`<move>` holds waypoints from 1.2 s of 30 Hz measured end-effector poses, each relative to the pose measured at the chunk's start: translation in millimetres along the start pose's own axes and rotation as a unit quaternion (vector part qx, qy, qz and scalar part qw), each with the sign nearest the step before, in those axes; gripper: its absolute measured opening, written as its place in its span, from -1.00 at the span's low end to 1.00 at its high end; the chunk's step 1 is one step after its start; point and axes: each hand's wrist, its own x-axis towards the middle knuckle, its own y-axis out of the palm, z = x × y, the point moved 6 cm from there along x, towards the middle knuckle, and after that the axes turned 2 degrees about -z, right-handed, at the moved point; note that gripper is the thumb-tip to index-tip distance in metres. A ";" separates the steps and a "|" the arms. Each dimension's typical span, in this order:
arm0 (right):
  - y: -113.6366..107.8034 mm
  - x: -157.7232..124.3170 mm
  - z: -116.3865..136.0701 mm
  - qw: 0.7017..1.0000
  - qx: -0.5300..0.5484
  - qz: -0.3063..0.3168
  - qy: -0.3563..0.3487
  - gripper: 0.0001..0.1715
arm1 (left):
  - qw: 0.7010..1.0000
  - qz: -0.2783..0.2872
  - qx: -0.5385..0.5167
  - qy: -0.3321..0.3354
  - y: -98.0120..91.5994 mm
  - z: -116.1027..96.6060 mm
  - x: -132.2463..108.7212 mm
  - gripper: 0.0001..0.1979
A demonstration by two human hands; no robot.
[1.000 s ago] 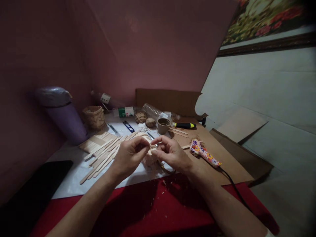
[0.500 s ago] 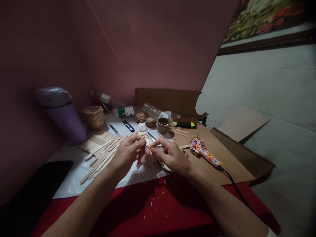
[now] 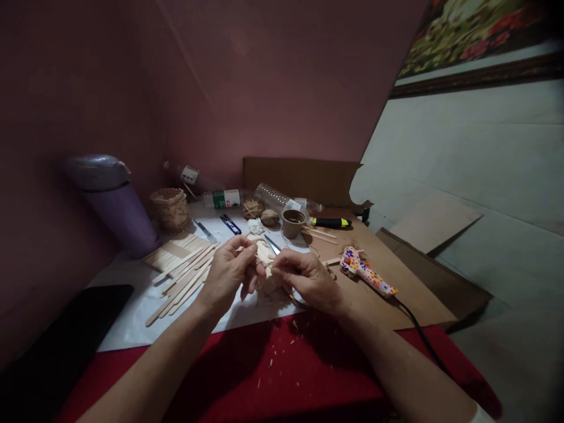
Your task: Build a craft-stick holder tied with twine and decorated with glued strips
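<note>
- Over the front of the white sheet (image 3: 132, 323), my left hand (image 3: 257, 258) and right hand (image 3: 278, 270) now sit slightly apart; a second ago their fingertips almost met.
- That gap shows more of the pale piece (image 3: 264, 251) lying just behind my fingers; to my eye this is fine fingertip work, with no tool in use.
- My left thumb and forefinger make a narrow pinch, the other fingers hanging below; my right fingers are curled in closer than before. Something thin and pale may run between them, but it is too small for me to tell whether either hand grips it.
- A pointed metal blade (image 3: 272, 244) lies close behind my right hand, so I'd mind its tip.
- Loose wooden sticks (image 3: 183, 291) crowd the left; the brown cup (image 3: 292, 228) and twine ball (image 3: 269, 218) limit space behind.
- Right of me, well apart, the flowered, corded tool (image 3: 370, 276) rests on cardboard (image 3: 396, 305). Pale scraps litter the red counter (image 3: 330, 364).
</note>
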 end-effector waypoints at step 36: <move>-2.4 2.7 -16.2 0.932 0.305 -0.079 0.182 -0.72 | 0.983 0.169 -0.005 -0.076 14.7 5.5 -8.3 -0.79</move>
